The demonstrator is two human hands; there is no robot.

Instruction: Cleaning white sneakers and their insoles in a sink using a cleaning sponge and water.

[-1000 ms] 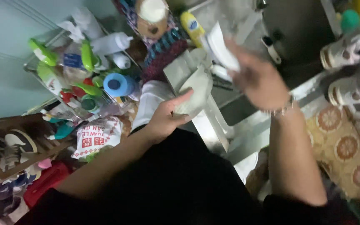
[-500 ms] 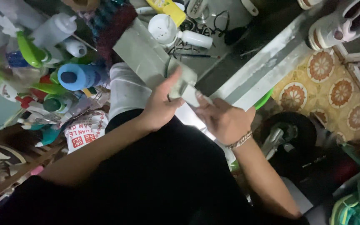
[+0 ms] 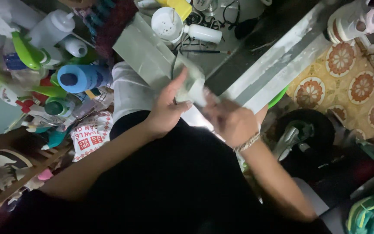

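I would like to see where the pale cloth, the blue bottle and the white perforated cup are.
pale cloth (image 3: 190, 85), head view, on its middle above the thumb.
blue bottle (image 3: 85, 77), head view, on its side.
white perforated cup (image 3: 166, 24), head view, on its inside.

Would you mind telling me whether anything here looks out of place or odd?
A shoe sits up on the metal counter near the sink things, an odd spot. The bottles at the left are heaped untidily.
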